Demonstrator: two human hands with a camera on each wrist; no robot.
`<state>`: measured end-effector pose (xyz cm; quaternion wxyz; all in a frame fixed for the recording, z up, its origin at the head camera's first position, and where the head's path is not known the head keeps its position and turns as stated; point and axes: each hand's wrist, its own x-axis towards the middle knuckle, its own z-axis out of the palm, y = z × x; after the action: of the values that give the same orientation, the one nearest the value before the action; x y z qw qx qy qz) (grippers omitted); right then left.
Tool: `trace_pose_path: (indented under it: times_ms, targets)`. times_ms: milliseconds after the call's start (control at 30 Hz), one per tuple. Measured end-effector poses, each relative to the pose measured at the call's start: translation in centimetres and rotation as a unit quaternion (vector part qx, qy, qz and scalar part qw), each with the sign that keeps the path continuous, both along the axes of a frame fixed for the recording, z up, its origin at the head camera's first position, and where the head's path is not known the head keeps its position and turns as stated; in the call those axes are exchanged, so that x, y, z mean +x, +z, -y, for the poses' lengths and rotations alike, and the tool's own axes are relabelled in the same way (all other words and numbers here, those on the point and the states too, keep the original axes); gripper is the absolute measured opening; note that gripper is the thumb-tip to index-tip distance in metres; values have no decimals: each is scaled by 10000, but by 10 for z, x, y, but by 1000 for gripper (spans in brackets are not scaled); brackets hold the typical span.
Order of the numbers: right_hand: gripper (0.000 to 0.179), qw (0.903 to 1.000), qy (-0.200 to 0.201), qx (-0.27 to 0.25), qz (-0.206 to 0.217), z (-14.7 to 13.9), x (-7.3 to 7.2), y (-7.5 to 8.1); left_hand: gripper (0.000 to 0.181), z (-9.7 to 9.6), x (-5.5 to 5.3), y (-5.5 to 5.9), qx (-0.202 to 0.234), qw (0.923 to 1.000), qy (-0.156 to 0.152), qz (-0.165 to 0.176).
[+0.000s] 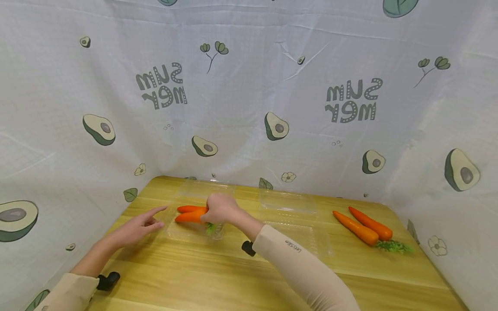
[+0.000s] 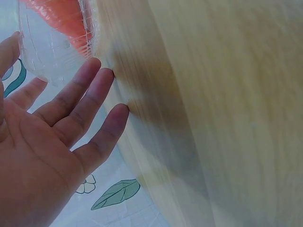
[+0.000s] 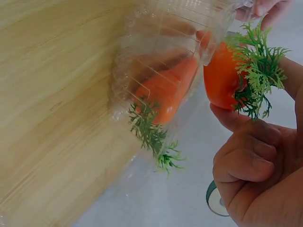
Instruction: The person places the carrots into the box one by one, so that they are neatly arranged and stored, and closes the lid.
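My right hand [image 1: 223, 210] pinches the thick end of an orange carrot [image 1: 190, 216] with a leafy green top [image 3: 259, 68]. The held carrot overlaps the left clear plastic box [image 1: 175, 235] in the head view, its tip pointing left. Another carrot [image 3: 173, 87] lies inside that box, seen through the ridged wall in the right wrist view, with its green leaves [image 3: 154, 135] towards the same end. At the box's left side is my left hand [image 1: 136, 229], fingers spread and holding nothing. Its fingertips [image 2: 89, 66] come close to the box wall in the left wrist view.
A second clear box [image 1: 295, 229] with its lid raised stands in the middle of the wooden table [image 1: 186, 276]. Two more carrots [image 1: 355, 229] with green tops lie side by side on the right. A printed white cloth [image 1: 241, 86] hangs behind and at both sides.
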<state>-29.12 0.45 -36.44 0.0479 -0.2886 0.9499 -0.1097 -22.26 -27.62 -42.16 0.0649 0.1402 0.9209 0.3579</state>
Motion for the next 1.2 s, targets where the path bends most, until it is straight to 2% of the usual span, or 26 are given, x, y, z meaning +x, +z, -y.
trace_pose_path:
  times_ms: [167, 533, 633, 867, 1200]
  targets:
    - [38, 9999, -50, -37, 127, 3, 0, -3, 63, 1, 0, -1, -41, 10000, 10, 3]
    - [29, 9986, -216, 345, 330, 9, 1, -9, 63, 0, 1, 1, -15, 10000, 9, 19]
    - [28, 9986, -264, 276, 373, 8, 1, -11, 63, 1, 1, 0, -29, 10000, 16, 10]
    - [25, 9984, -203, 133, 505, 7, 0, -15, 63, 1, 0, 0, -18, 10000, 28, 39]
    - [19, 9976, -104, 377, 577, 12, 0, -16, 63, 1, 0, 1, 102, 9999, 29, 121]
